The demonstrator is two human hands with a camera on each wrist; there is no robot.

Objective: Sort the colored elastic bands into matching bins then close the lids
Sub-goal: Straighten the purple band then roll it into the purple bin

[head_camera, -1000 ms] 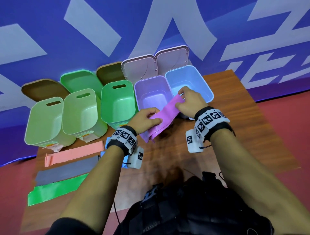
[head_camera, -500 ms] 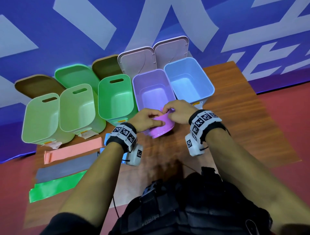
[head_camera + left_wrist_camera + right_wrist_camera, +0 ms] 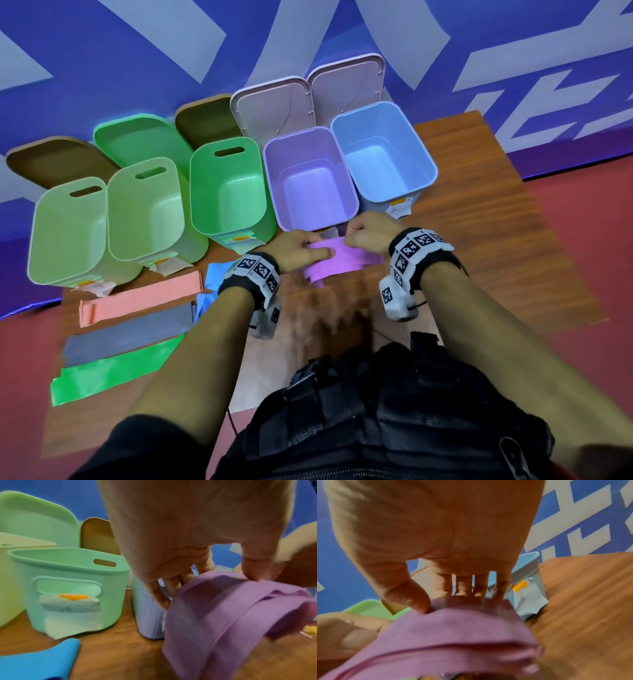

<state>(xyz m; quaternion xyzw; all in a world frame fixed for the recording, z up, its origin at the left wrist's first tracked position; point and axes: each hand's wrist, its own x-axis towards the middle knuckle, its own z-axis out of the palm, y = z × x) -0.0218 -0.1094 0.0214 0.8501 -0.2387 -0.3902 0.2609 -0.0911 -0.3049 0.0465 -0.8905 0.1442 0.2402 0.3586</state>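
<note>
Wood table (image 3: 496,240) w/ five open bins, blue-white wall (image 3: 137,51) across frame top. Left hand (image 3: 298,250) & right hand (image 3: 371,229) both pinch folded purple band (image 3: 339,263), frame centre, just below purple bin (image 3: 352,202). Left wrist view alone shows the folds & a blue band (image 3: 39,660), lower left.

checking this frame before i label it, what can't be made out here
- Blue band: head view, mostly hidden under the left hand and wrist.
- Purple band: folds blurred in both wrist views; fold count unclear.
- Bin labels: writing too small and blurred.
- Right hand fingertips: hidden behind the band in the right wrist view.
</note>
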